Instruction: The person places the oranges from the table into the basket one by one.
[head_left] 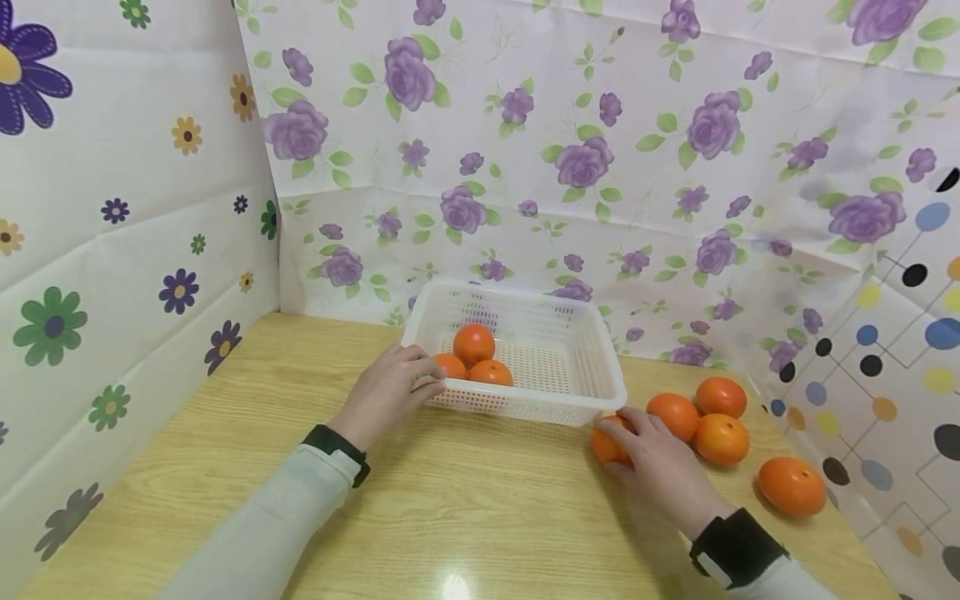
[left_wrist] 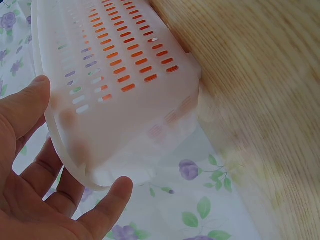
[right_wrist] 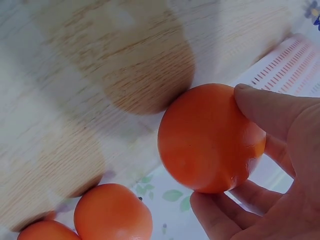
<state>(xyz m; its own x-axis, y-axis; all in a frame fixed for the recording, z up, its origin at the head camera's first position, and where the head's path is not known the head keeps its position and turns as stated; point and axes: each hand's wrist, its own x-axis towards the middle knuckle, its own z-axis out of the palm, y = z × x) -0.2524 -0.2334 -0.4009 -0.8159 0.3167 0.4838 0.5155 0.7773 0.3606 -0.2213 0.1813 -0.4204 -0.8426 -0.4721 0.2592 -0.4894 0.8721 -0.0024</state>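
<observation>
A white slotted plastic basket (head_left: 540, 406) stands on the table near the back wall. Three oranges (head_left: 474, 343) lie together in its left end. My left hand (head_left: 386, 392) grips the basket's rim at the front left corner; in the left wrist view the thumb (left_wrist: 30, 102) lies against the outer side, with fingers around the edge. Just off the front right corner, my right hand (head_left: 663, 467) holds an orange (right_wrist: 207, 140) between thumb and fingers. The palm and some fingers hide part of that orange in the head view.
To the right of my right hand, several more oranges (head_left: 722, 439) sit on the wooden table (head_left: 450, 500), three grouped and one orange (head_left: 791, 487) apart, nearer the front. Flowered cloth (head_left: 510, 183) hangs behind the basket, and patterned sheets stand at both sides.
</observation>
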